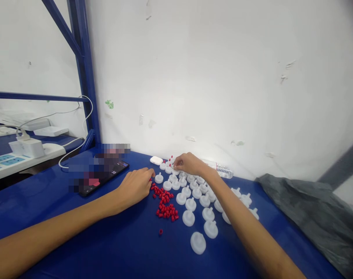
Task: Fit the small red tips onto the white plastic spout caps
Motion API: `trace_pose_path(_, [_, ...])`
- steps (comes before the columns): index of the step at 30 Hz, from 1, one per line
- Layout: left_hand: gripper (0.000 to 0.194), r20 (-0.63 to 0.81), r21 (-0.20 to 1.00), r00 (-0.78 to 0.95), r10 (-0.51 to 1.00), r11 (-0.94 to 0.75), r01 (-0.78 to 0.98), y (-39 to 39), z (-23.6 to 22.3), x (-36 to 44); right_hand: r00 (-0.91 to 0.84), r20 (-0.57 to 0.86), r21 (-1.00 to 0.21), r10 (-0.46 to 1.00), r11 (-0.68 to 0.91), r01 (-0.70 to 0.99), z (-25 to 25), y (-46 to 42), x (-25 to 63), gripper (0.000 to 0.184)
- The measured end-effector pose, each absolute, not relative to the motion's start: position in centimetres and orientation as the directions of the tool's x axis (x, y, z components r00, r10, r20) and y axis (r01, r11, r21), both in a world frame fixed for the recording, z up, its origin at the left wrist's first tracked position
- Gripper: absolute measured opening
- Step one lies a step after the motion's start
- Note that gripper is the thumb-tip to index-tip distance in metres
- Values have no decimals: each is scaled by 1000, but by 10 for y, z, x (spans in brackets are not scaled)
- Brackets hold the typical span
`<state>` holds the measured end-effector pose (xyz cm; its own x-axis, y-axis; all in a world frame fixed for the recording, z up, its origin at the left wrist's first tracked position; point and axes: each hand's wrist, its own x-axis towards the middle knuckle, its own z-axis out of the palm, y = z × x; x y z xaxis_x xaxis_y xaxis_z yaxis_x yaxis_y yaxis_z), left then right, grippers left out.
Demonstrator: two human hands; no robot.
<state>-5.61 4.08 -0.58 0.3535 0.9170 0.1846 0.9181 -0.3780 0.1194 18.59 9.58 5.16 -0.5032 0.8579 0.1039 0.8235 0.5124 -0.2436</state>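
Note:
My left hand is at the upper edge of a loose pile of small red caps. Its fingers are curled, with a bit of red showing at the tips. Farther back, my right hand is closed in a pinch over the back rows of white round plastic pieces with short spouts. Its fingertips meet at one white spouted piece; the grip is partly hidden. Several pieces at the back left carry red caps on their spouts. Many uncapped white spouted pieces spread beneath and beside my right forearm.
A white case and a clear plastic bottle lie by the wall. On the left are a phone, a power strip and white cables. Dark plastic sheeting covers the right side of the blue table.

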Motion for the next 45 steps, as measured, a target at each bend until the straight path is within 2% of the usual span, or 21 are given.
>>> trace_pose_path(3, [18,175,120,358,917,-380,917,40,-3,-56,-504,105,-229,857,514,827,52,96,186,8])
trace_pose_path(11, [13,164,174,357,920,-383,907,36,-4,-54,-482,169,-167,860,507,846,55,92,191,32])
trace_pose_path(18, [14,219,225,370,903,-416,881,35,-6,-53,-511,123,-155,851,525,837,40,99,190,29])
trace_pose_path(22, [25,301,244,360,883,-436,866,37,-5,-54,-490,214,-172,845,526,833,47,97,188,23])
trace_pose_path(26, [23,378,286,337,862,-455,844,34,1,-54,-462,318,-222,828,539,813,65,91,184,9])
trace_pose_path(28, [25,413,318,310,856,-455,832,32,5,-53,-477,335,-257,813,566,784,74,85,181,13])
trace_pose_path(32, [39,467,370,267,843,-460,807,33,8,-53,-595,227,-356,771,634,687,89,68,171,25])
trace_pose_path(35, [34,472,369,304,828,-499,785,37,7,-53,-679,127,-420,723,660,623,94,59,161,39])
trace_pose_path(40, [31,460,366,383,801,-564,740,37,8,-53,-717,85,-474,692,661,581,94,53,151,56])
trace_pose_path(45, [33,463,368,393,794,-576,730,35,10,-54,-699,54,-482,713,632,607,95,51,150,53])
